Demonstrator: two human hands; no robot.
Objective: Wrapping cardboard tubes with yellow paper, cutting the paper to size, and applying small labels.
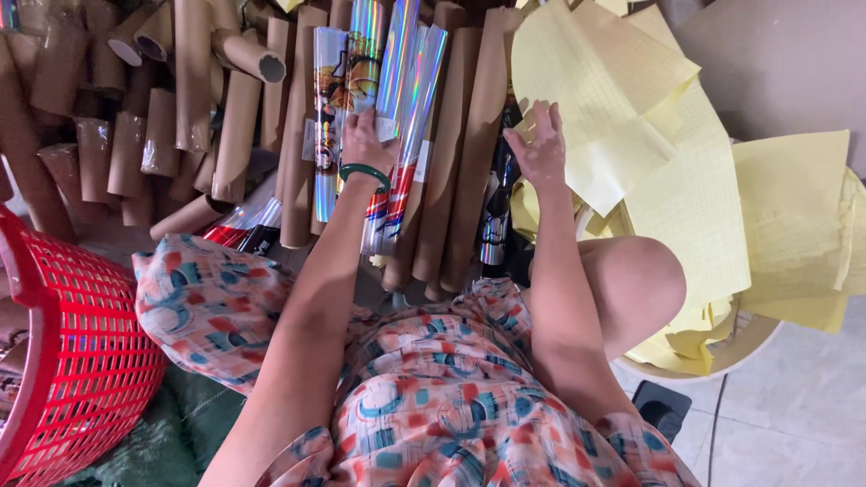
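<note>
I saw the left hand (pixel 365 140) wrapped around a shiny roll (pixel 397 81) that stood among the brown tubes (pixel 456 153). Its fingers were curled on the far side, so I could not see how tight they held. A green bangle (pixel 364 173) sat on that wrist. The roll's top was cut off by the picture edge. The right hand (pixel 539 144) lay with fingers spread, not closed on anything, touching a yellow sheet (pixel 613 99) beside a dark roll (pixel 499 212). I could not tell if it pinched the sheet. More yellow sheets hid most of a pale tub (pixel 735 347). A red basket (pixel 68 361) stood at the left, partly out of view.
</note>
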